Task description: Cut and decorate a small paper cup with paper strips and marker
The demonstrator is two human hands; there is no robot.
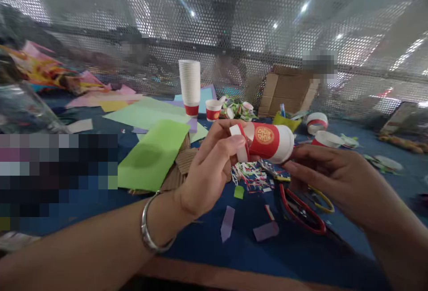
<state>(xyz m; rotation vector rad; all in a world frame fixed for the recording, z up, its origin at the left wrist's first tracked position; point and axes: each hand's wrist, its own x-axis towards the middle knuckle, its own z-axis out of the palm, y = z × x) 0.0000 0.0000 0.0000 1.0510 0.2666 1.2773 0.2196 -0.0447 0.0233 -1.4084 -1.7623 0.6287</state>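
A red and white paper cup [267,141] with a gold emblem is held sideways above the table, its white end toward the right. My left hand [209,170], with a silver bangle at the wrist, is closed around the cup's left end. Its thumb presses a red and white strip [241,143] there; whether the strip is joined to the cup I cannot tell. My right hand [321,170] pinches the cup's right end, fingertips partly hidden behind it. Under the right hand lie red-handled scissors [302,211], and a yellow-handled tool [323,199] is beside them.
Paper shreds [249,176] and purple paper pieces [227,224] litter the blue table. Green paper [152,155] lies at left over cardboard. A tall stack of paper cups [190,84] stands behind, with another small cup [213,110]. A cardboard box [286,90] stands at the back right.
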